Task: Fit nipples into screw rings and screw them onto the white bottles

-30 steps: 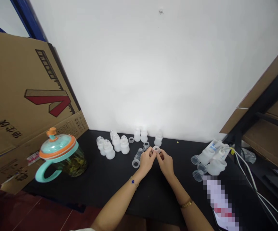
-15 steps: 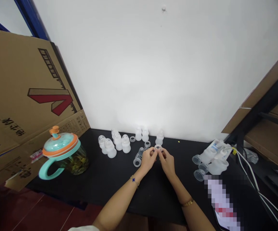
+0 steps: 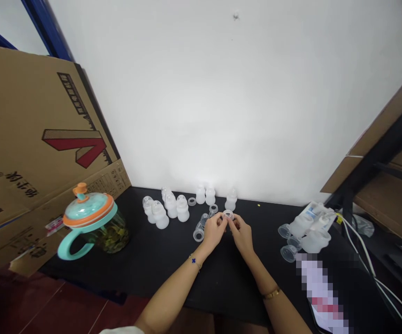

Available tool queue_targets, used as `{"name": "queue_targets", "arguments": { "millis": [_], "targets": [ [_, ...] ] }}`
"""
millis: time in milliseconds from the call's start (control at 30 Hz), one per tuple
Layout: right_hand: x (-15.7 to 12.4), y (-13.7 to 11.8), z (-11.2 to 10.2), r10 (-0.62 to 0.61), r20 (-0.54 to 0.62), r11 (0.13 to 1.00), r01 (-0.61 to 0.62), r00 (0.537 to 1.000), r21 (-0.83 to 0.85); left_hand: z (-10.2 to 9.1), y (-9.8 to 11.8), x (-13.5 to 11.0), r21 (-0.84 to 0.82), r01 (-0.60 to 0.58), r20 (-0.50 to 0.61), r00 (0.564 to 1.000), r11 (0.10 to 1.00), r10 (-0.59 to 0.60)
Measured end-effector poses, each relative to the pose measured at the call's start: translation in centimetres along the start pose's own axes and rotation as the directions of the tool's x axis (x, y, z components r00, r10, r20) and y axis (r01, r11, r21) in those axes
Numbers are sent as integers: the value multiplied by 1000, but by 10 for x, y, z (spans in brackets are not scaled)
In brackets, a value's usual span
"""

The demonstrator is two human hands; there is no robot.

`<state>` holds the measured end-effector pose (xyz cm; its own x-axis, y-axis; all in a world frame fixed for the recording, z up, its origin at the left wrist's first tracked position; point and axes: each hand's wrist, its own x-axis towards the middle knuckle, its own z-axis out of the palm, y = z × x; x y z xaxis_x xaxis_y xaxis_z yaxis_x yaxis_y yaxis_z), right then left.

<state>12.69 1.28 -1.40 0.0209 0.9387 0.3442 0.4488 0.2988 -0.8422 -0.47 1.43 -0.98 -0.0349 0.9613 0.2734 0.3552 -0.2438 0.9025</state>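
My left hand (image 3: 213, 231) and my right hand (image 3: 241, 234) meet over the black table (image 3: 159, 264), fingers pinched together on a small translucent ring (image 3: 227, 215) held between them. Just left of my left hand lie clear plastic caps (image 3: 198, 233). Behind them stand several small white bottles (image 3: 168, 208) in a loose group, with more white bottles (image 3: 205, 195) near the wall and one white bottle (image 3: 231, 199) just beyond the ring.
A glass jar with a teal handle and orange-rimmed lid (image 3: 91, 225) stands at the left, in front of a leaning cardboard box (image 3: 30, 148). A bag of bottles and clear caps (image 3: 305, 229) lies at the right, beside white cables (image 3: 364, 260) and a dark shelf frame (image 3: 374, 157).
Both hands stay together on the ring, with only slight finger movement. The view has shifted a little.
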Motion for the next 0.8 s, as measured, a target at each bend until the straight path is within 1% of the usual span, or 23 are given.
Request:
{"name": "queue_targets", "arguments": {
  "millis": [200,467,800],
  "targets": [
    [0,0,0,1,-4,1000,-1,1000,-8,0,2,0,1,1,-18,1000,1000,-1],
    [0,-1,0,-37,-18,999,36,999,-36,1,2,0,29,4,-38,999,1000,-3],
    [0,-1,0,-47,-17,998,46,999,-43,1,2,0,36,-16,-63,998,999,18]
  ]
}}
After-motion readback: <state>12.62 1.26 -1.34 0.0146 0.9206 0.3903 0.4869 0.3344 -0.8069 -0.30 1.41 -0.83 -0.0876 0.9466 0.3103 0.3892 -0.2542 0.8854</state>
